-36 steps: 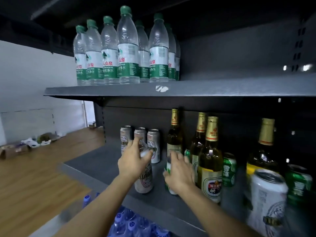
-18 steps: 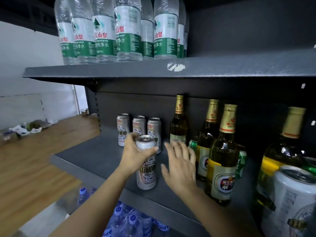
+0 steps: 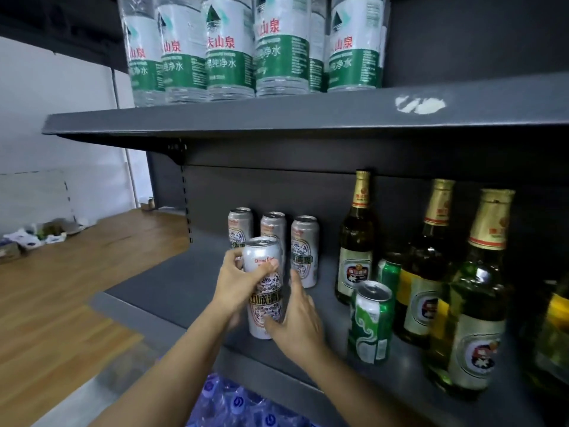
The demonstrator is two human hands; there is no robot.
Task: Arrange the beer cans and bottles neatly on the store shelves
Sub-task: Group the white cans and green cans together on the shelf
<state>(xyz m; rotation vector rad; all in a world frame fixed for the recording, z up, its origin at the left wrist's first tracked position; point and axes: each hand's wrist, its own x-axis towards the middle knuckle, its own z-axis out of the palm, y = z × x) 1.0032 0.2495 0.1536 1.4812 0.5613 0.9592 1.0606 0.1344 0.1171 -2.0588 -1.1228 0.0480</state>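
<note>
My left hand (image 3: 238, 285) grips a silver beer can (image 3: 265, 291) standing upright on the dark middle shelf (image 3: 172, 272). My right hand (image 3: 297, 325) touches the same can's lower right side, thumb under the label and fingers reaching up beside it. Behind stands a row of three silver cans (image 3: 304, 251) against the back panel. A green can (image 3: 371, 323) stands to the right in front of several brown and green beer bottles (image 3: 355, 241).
The upper shelf (image 3: 277, 118) overhangs close above and carries several water bottles (image 3: 228, 47). Packed blue-capped water bottles (image 3: 234, 402) lie below the shelf edge. A wooden floor (image 3: 61, 288) with litter stretches to the left.
The view has closed in on the shelf. My right hand moved left from the bottles onto the silver can. My left hand keeps its grip and has carried the can back toward the row.
</note>
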